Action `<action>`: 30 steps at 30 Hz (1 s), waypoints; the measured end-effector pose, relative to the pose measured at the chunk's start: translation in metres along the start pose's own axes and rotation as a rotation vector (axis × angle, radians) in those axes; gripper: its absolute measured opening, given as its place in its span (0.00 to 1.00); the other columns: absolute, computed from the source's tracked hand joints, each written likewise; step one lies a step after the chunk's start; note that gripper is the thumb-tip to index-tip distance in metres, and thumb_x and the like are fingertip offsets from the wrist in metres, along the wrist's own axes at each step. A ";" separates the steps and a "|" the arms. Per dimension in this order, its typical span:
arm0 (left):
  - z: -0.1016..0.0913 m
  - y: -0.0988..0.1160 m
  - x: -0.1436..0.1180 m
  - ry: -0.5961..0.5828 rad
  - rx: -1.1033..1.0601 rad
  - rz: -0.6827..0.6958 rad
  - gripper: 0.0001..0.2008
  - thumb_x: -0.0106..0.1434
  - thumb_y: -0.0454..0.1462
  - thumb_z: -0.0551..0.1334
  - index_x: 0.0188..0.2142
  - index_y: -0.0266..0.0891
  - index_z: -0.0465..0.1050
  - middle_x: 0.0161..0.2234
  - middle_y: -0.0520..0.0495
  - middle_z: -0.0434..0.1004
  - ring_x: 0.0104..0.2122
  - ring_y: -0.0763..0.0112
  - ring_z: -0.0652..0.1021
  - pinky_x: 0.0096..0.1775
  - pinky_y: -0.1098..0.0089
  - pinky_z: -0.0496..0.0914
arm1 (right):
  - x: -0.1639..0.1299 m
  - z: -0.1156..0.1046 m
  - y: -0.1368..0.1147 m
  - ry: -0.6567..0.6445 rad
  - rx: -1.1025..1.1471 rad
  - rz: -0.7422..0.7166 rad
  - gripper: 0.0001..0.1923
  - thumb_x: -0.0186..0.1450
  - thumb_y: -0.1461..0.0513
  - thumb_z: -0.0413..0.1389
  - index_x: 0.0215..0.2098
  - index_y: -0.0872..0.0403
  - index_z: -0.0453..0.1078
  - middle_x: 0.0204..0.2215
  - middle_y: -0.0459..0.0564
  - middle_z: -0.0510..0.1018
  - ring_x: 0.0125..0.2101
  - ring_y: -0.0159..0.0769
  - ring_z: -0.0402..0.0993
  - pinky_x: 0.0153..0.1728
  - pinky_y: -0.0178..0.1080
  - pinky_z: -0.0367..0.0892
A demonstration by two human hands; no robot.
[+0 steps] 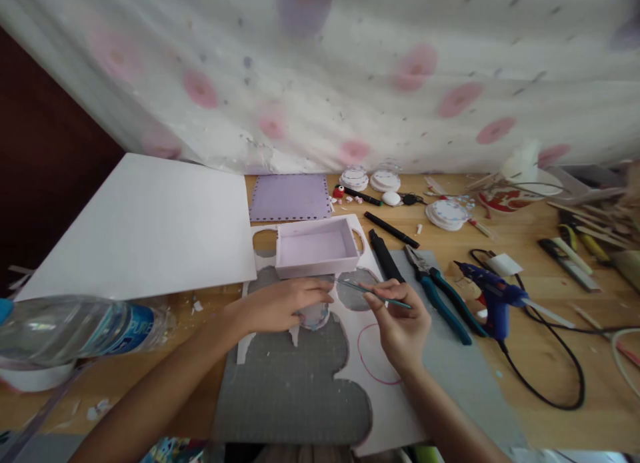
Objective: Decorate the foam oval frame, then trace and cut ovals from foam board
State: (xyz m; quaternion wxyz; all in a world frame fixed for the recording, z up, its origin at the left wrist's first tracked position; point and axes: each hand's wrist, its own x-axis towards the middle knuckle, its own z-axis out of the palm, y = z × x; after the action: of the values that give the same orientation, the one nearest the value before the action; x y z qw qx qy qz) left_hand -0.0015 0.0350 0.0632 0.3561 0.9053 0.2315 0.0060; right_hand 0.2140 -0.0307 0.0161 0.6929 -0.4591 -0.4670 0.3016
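Note:
My right hand (403, 316) is closed around a slim teal pen-shaped tool (395, 302), whose thin tip points left toward my left fingertips. I cannot make out what kind of tip it has. My left hand (293, 303) lies low over the cut-out white foam board (356, 343), fingers stretched to the right. Partly under those fingers is a round disc (316, 316) with a marbled edge. Just beyond both hands stands an open pale lilac box (317, 266). A pink circle (361, 356) is drawn on the board beside my right wrist.
A grey cutting mat (290, 396) lies beneath the board. To the right are pliers (445, 303), a blue glue gun (495, 293) with its cord, and black markers (393, 229). At left lie a water bottle (85, 329) and a large white sheet (150, 229).

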 end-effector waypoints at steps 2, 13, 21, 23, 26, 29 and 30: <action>0.001 0.001 0.002 -0.021 0.010 0.035 0.35 0.53 0.18 0.57 0.59 0.42 0.64 0.65 0.43 0.57 0.65 0.64 0.59 0.63 0.64 0.56 | 0.000 -0.001 0.001 0.006 0.004 -0.011 0.07 0.58 0.66 0.63 0.28 0.51 0.69 0.25 0.45 0.77 0.34 0.39 0.80 0.37 0.44 0.71; 0.000 -0.004 -0.036 0.146 -0.077 -0.248 0.41 0.54 0.39 0.72 0.64 0.51 0.56 0.66 0.45 0.55 0.63 0.55 0.61 0.61 0.57 0.60 | 0.001 -0.001 -0.002 0.027 0.016 0.009 0.07 0.58 0.66 0.64 0.28 0.52 0.69 0.25 0.44 0.77 0.33 0.39 0.80 0.36 0.44 0.72; 0.084 0.027 -0.021 0.798 0.077 -0.525 0.41 0.56 0.50 0.67 0.62 0.40 0.52 0.57 0.32 0.64 0.57 0.46 0.68 0.55 0.47 0.65 | 0.000 -0.002 -0.002 0.028 0.000 0.049 0.08 0.58 0.65 0.64 0.28 0.52 0.68 0.25 0.46 0.77 0.33 0.40 0.79 0.34 0.43 0.72; 0.095 0.031 -0.006 0.862 0.134 -0.529 0.45 0.53 0.52 0.69 0.62 0.37 0.52 0.57 0.30 0.64 0.57 0.43 0.68 0.55 0.45 0.65 | -0.001 -0.002 -0.001 0.014 -0.003 0.045 0.08 0.58 0.65 0.64 0.28 0.52 0.68 0.25 0.46 0.77 0.33 0.41 0.79 0.35 0.44 0.72; 0.099 0.029 0.008 0.886 0.198 -0.531 0.43 0.53 0.50 0.70 0.61 0.35 0.54 0.56 0.29 0.65 0.56 0.42 0.68 0.56 0.45 0.64 | 0.000 -0.002 -0.002 0.006 -0.004 0.037 0.07 0.58 0.65 0.63 0.28 0.52 0.69 0.25 0.46 0.78 0.33 0.40 0.79 0.36 0.44 0.71; 0.095 0.023 0.009 0.843 0.182 -0.504 0.34 0.58 0.43 0.67 0.59 0.37 0.57 0.55 0.33 0.68 0.55 0.46 0.70 0.55 0.48 0.66 | 0.001 -0.001 -0.003 0.011 0.006 0.032 0.07 0.58 0.66 0.63 0.28 0.51 0.69 0.26 0.45 0.78 0.33 0.39 0.79 0.36 0.43 0.71; 0.093 0.021 0.008 0.822 0.166 -0.492 0.32 0.59 0.41 0.66 0.59 0.38 0.58 0.54 0.34 0.69 0.55 0.48 0.70 0.55 0.49 0.66 | 0.001 -0.001 -0.003 0.012 0.013 0.031 0.07 0.58 0.66 0.63 0.28 0.51 0.69 0.26 0.45 0.78 0.33 0.39 0.79 0.36 0.43 0.71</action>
State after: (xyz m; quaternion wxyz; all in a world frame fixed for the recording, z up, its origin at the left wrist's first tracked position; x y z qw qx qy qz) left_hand 0.0308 -0.0348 0.0059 0.1527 0.7716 0.5600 0.2603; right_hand 0.2152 -0.0313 0.0196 0.6938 -0.4637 -0.4538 0.3126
